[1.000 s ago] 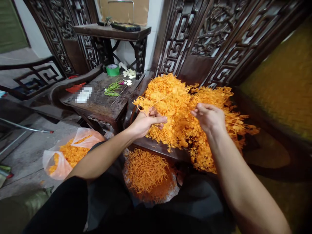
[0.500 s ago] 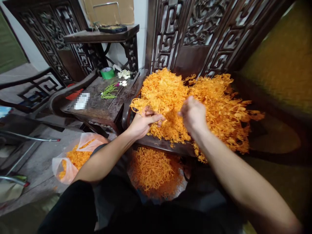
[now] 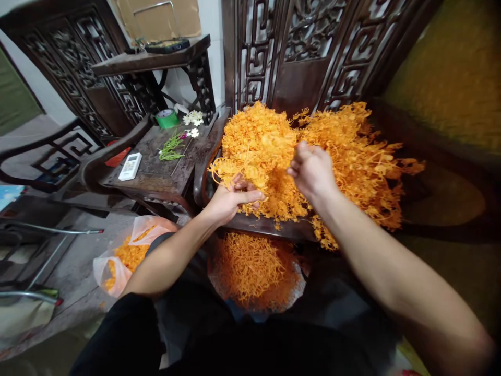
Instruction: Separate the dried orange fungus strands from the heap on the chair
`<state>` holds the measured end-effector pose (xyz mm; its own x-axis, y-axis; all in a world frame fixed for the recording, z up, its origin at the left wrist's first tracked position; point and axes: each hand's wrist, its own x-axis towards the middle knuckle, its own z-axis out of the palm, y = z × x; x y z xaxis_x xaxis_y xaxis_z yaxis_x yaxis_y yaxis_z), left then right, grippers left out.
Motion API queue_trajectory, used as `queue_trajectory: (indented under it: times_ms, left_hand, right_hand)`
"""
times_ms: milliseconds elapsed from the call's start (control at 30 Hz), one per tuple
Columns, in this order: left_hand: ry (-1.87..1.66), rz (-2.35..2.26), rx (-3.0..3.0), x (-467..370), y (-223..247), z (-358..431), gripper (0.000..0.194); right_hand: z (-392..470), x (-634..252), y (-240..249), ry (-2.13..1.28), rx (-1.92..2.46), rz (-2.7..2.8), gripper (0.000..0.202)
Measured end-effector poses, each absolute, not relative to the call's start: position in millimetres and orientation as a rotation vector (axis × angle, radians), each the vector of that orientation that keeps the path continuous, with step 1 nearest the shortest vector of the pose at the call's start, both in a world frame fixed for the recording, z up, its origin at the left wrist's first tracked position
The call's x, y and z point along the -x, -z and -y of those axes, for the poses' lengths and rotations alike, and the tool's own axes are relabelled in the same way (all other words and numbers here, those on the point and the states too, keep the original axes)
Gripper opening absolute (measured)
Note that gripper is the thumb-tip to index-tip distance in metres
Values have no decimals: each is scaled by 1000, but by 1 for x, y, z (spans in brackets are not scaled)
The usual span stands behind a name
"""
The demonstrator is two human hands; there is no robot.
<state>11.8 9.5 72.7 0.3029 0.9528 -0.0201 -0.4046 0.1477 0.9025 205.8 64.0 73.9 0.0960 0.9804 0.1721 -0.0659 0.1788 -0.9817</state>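
Note:
Orange plastic flower pieces on thin stems form a big pile [image 3: 258,122] on the dark wooden chair seat [image 3: 274,228]. My left hand [image 3: 234,201] is at the pile's front left, its fingers closed on a looped bunch of orange plastic flower stems [image 3: 224,168]. To the right, my right hand [image 3: 313,169] hangs over the pile with its fingers curled together. What it pinches, if anything, is hidden. Below the seat edge, between my legs, a round container [image 3: 294,290] bears a heap of thin orange stems [image 3: 250,266].
A pale plastic bag [image 3: 117,261] with orange pieces stands on the floor at left. Green tape [image 3: 167,119], a white remote control [image 3: 130,166], green stems [image 3: 171,147] and white flowers [image 3: 193,118] lie on the neighbouring chair. Metal tube legs [image 3: 45,261] stand at far left.
The view has shifted slightly. My right hand has risen a little over the pile and its fingers show more clearly. My left hand stays in place with the orange bunch.

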Motion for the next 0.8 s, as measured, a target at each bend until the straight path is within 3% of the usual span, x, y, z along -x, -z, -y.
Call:
queue_trajectory:
  times_ms: [67, 167, 333, 500, 567, 700, 800]
  left_hand:
    - [-1112, -753, -978, -10, -73, -11, 64]
    - [-1119, -792, -1000, -7, -72, -16, 65]
    - [-1114, -843, -1064, -12, -71, -18, 67]
    - [-1190, -911, -1157, -18, -70, -17, 60]
    - [-1206, -905, -1151, -19, -71, -18, 58]
    - [-1165, -835, -1064, -22, -75, -20, 60]
    - [-1141, -802, -1032, -26, -77, -17, 61]
  right_hand:
    - [-66, -215, -78, -1072, 1060, 1079, 43]
    - [-43, -209, -85, -1107, 1004, 1367, 32]
    - [-16, -187, -91, -842, 1018, 1760, 28]
    - [-40, -206, -100, -513, 975, 1218, 33]
    - [-43, -213, -101, -534, 968, 1215, 33]
    - [-29, -203, -92, -804, 1013, 1752, 28]
    - [-29, -196, -89, -666, 1022, 1765, 21]
